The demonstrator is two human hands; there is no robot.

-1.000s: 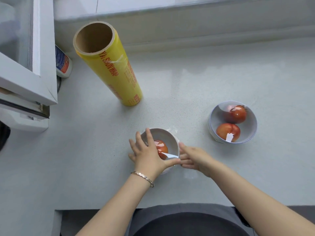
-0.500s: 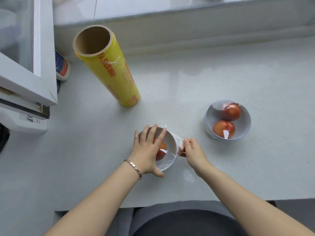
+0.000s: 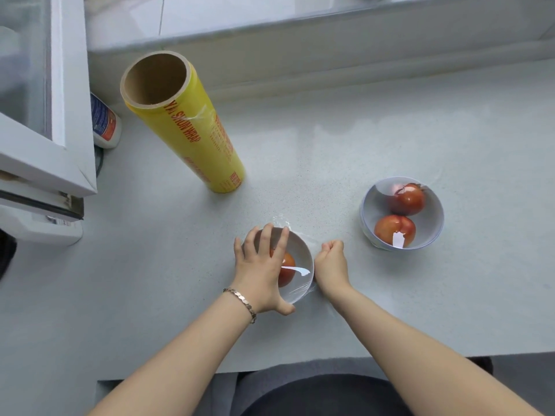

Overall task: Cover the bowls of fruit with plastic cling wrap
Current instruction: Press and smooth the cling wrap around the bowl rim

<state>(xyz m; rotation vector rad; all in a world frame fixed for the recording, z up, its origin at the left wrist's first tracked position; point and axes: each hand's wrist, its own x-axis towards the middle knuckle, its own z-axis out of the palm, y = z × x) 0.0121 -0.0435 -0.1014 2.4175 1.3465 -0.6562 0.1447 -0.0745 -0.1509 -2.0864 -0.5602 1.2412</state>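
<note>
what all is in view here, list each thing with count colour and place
cling wrap roll: 1, yellow, upright, far left
near bowl: 1, white, front centre, under film
right bowl: 1, white, right, apart
fruit: 3, red, one in near bowl, two in right bowl
bottle: 1, white, blue and red label, beside window frame
window frame: 1, white, far left
counter: 1, pale grey, under everything
bracelet: 1, metal, left wrist
left hand: 1, flat on near bowl
right hand: 1, fingers curled, pinching film beside near bowl
</note>
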